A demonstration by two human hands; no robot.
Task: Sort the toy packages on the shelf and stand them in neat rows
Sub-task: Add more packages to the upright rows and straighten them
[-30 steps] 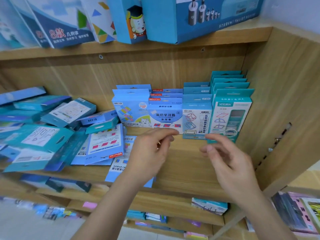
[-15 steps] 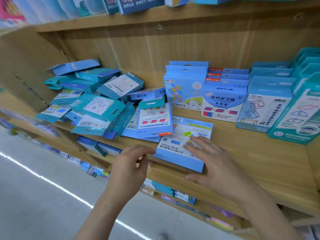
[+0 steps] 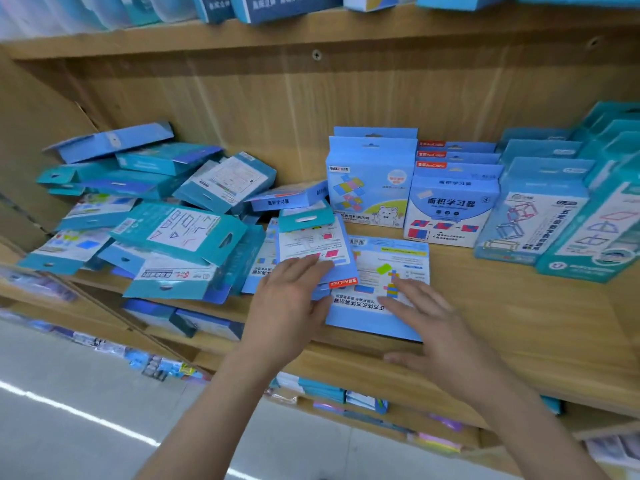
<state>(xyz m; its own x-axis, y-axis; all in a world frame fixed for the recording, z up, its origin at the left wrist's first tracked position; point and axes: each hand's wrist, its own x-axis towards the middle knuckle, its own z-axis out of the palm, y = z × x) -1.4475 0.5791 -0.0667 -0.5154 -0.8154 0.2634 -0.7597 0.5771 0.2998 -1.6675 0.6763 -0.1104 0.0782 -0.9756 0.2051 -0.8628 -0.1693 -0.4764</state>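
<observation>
In the head view, your left hand point(image 3: 290, 308) lies on the red-strip package point(image 3: 313, 245), a flat blue-and-white pack resting face up near the middle of the shelf point(image 3: 526, 327). Its fingers are nearly straight across the pack's near end and the thumb reaches out along the near edge, so the grip is wide and closes on nothing. Your right hand point(image 3: 438, 336) is just to the right, fingers spread and flat on the light-blue package point(image 3: 363, 318), which lies on the shelf board with its near edge close to the front lip. The thumb rests on bare wood near that lip, and this grip is wide too. The red-strip package overlaps the left part of the light-blue package. To the left, a loose pile point(image 3: 180, 233) of teal and blue packages lies tumbled at all angles, reaching toward the left side wall. Farther back and to the right, packages stand upright in rows against the back panel: the bear package point(image 3: 370, 188) fronts one row, the white-front package point(image 3: 452, 216) heads the next row to its right, then comes the cube-frame package point(image 3: 530, 220), and teal packs point(image 3: 599, 237) stand at the right edge. Boxes point(image 3: 277, 8) sit on the upper shelf, partly cut off, and blurred packs point(image 3: 325, 393) show on the lower shelf.
</observation>
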